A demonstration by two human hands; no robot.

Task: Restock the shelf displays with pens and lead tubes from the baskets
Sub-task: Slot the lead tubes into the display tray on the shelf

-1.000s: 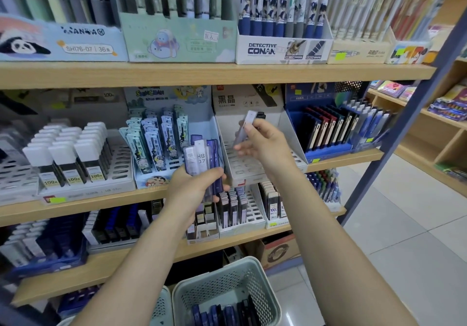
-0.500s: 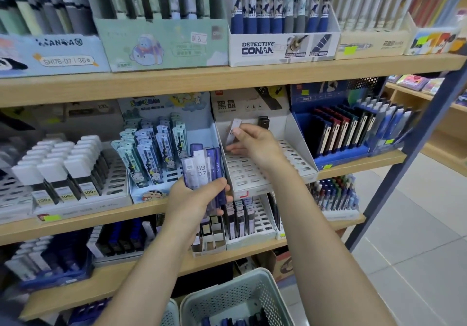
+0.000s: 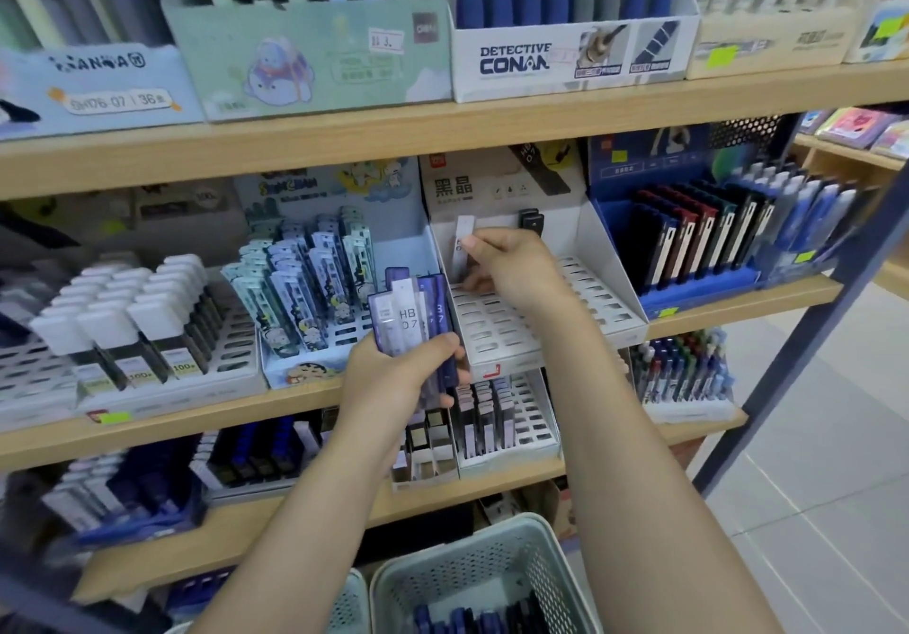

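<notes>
- Step in hand, as I read it: seat one lead tube into the white slotted display (image 3: 516, 333) on the middle shelf.
- Right hand (image 3: 516, 269) pinches a single pale lead tube (image 3: 463, 235) between thumb and fingers, roughly upright, over the back-left rows of the display. Whether its lower end is already in a slot, can't tell; the hand covers it.
- Left hand (image 3: 398, 377) grips a fanned bundle of tubes (image 3: 410, 318), just left of the display's front edge, in front of the cartoon-print tube rack (image 3: 315, 299).
- To do it well: keep the tube vertical, line its foot up with one slot, push straight down. A tilt would likely catch it on the slot edge.
- Fill from the back row forward so seated tubes don't block the hand's reach. One dark item (image 3: 531, 221) already sits at the back right.
- Keep the bundle clear of the display front; bumping it could shift the whole tray.
- Tube look: slim, flat, rectangular, translucent case. The one in the right hand is whitish-grey with small dark print.
- Bundle: mix of clear-white and deep blue/purple cases; "HB 0.7" is readable on the middle one.
- Display is nearly all empty slots, so plenty left to do.
- More stock lies in the grey basket (image 3: 492, 550) below, on the floor side of the shelf.
</notes>
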